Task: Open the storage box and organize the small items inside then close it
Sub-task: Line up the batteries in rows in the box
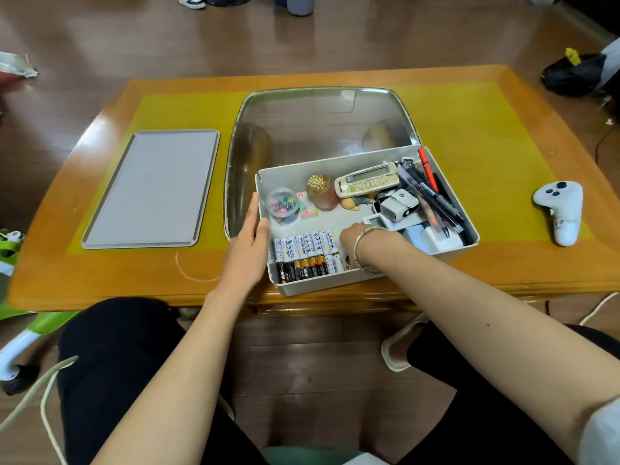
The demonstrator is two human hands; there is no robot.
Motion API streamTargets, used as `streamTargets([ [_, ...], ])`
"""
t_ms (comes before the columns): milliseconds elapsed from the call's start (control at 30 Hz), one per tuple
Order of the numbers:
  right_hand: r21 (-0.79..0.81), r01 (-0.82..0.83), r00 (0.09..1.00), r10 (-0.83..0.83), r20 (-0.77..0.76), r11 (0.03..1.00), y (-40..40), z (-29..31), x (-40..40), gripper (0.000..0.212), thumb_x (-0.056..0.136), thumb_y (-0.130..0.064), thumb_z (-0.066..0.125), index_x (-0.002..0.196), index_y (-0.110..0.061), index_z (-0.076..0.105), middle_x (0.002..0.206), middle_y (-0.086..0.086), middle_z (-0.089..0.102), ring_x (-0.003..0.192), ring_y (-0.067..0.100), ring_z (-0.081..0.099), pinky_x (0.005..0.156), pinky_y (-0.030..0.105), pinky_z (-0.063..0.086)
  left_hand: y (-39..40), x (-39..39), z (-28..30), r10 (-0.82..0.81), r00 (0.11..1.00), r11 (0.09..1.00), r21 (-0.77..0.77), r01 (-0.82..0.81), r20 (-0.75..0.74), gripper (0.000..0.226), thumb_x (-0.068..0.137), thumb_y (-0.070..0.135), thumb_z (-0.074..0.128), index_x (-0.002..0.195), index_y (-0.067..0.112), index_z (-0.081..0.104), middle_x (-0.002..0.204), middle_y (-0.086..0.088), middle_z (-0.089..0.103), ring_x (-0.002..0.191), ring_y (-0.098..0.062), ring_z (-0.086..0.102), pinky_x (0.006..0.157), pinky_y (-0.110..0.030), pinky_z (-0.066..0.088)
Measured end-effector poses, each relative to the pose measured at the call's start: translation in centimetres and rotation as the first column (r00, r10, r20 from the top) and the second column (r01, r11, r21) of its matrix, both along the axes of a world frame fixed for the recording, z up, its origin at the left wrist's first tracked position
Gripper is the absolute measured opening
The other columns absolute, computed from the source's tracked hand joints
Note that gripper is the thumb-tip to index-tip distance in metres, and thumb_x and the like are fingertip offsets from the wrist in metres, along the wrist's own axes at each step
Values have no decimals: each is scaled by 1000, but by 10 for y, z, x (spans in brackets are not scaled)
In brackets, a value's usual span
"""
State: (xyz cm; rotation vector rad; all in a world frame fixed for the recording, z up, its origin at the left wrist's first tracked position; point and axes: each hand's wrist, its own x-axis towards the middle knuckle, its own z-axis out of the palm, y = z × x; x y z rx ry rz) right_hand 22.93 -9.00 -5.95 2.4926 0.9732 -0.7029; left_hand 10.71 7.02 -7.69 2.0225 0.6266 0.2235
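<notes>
Lid [152, 187] lies left of box [469, 229]; controller [560, 209] right.

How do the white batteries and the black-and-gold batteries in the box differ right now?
The white batteries form the farther row; the black-and-gold batteries form the nearer row by the storage box front wall. White ones show printed lettering; dark ones have gold bands. Both rows lie flat, side by side.
</notes>
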Motion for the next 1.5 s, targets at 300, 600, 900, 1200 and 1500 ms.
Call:
streamTargets([
  [300,189,99,995,-93,-40,977,-11,6,1,30,76,-16,69,63,-12,41,60,2,42,50,15,41,47,25,37,-6,7,7,53,999,998,40,-53,-3,48,104,31,33,150,34,20,136,0,52,104,-4,55,78,-21,47],
  [600,535,388,917,-256,-307,751,-27,15,3,10,83,-11,61,91,-15,57,72,2,63,49,11,60,44,23,49,-31,25,23,60,998,979,195,-57,-9,91,87,-6,60,153,23,4,157,-6,16,137,-20,34,93,-25,43],
  [900,410,394,914,-304,-268,823,-20,11,-1,17,85,-10,51,78,-2,65,81,14,68,82,28,67,69,34,55,-33,26,20,56,994,924,382,-18,-88,70,88,0,58,147,20,24,157,-10,12,141,-29,20,104,-41,40],
  [1200,361,403,905,-308,-294,841,-20,10,0,14,82,-15,70,95,-9,71,91,3,66,82,17,57,74,26,47,-35,24,20,48,991,777,628,42,-125,53,90,9,56,139,17,39,158,-15,12,146,-34,4,117,-49,11],
  [1500,379,421,888,-289,-358,824,-28,14,1,10,83,-10,68,90,-10,74,79,0,66,74,13,60,75,27,53,-38,22,22,5,990,639,762,106,-142,37,86,13,58,123,14,55,151,-13,34,145,-35,12,118,-53,5],
])
